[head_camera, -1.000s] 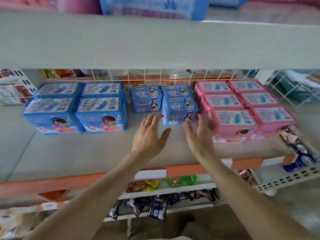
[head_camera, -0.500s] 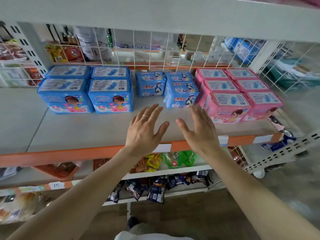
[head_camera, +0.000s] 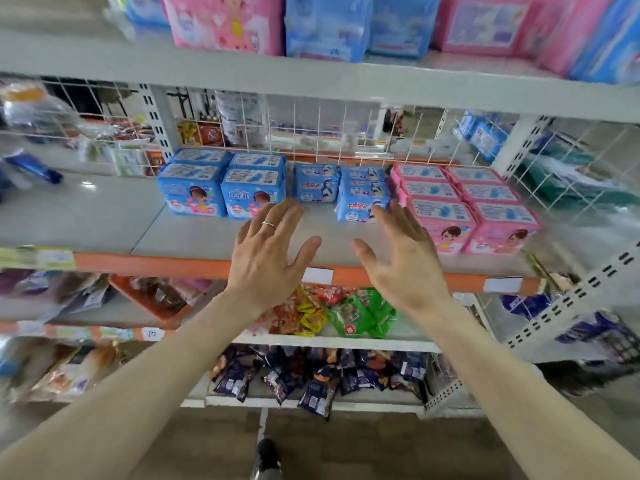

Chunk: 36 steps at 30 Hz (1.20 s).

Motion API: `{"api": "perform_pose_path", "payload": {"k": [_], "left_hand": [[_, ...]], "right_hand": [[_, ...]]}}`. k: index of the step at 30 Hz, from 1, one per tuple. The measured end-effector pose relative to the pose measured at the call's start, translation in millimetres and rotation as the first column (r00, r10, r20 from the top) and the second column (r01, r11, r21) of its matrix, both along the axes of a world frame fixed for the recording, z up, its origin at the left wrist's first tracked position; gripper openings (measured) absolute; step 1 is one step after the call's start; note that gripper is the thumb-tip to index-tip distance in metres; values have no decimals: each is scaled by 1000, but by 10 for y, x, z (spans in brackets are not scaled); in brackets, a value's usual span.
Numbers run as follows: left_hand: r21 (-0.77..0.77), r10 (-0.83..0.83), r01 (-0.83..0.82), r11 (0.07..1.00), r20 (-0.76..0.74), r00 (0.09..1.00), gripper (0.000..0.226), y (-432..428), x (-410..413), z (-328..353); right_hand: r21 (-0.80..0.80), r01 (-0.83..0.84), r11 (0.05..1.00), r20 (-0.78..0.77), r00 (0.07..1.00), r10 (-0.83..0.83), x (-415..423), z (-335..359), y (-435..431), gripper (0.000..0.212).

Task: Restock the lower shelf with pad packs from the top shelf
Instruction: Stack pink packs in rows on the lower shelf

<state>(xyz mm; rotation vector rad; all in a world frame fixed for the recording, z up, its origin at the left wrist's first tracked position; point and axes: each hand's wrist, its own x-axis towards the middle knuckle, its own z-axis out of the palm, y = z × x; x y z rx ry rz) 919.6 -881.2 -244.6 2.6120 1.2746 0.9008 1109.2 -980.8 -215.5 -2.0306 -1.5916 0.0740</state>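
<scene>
Fingers (head_camera: pixel 268 225) spread, nothing held; your left hand (head_camera: pixel 266 261), right hand (head_camera: pixel 407 265) hover over lower shelf (head_camera: pixel 207 237). Fetch step next, likely: reach up to top shelf (head_camera: pixel 311 81), grip pack (head_camera: pixel 325 29).

Not much worn here tbh. The left hand (head_camera: pixel 266 268) has a thin plain ring (head_camera: pixel 268 224), pale gold, sitting low on what looks like the ring finger. The right hand (head_camera: pixel 405 268) is just bare fingers, a bit motion-blurred at the tips. Left forearm (head_camera: pixel 138 382) and right forearm (head_camera: pixel 519 393) are both bare right to the frame edge. Down at the bottom there's a dark shoe (head_camera: pixel 266 452), too blurry to make out the type.
</scene>
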Motion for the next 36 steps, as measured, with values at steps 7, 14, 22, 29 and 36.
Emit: {"api": "perform_pose_path", "payload": {"k": [7,14,22,29,36], "left_hand": [[158,39,-49,986,63,997,66,-410,-317,728],[331,82,-115,937,113,990,58,-434,-540,1377],[358,138,-163,920,94,986,67,-306,-647,1800],[354,134,-167,920,118,984,69,110,-788,1815],[284,88,-148,947,214,973,67,831,-968,1865]], "right_hand": [[238,-110,965,38,994,104,-170,674,-256,68],[375,-204,904,98,979,180,-302,1272,-243,65],[426,-226,876,117,974,195,-341,1614,-48,69],[405,-216,888,146,974,171,-396,1704,326,74],[415,-192,889,223,969,106,-682,1922,910,71]]}}
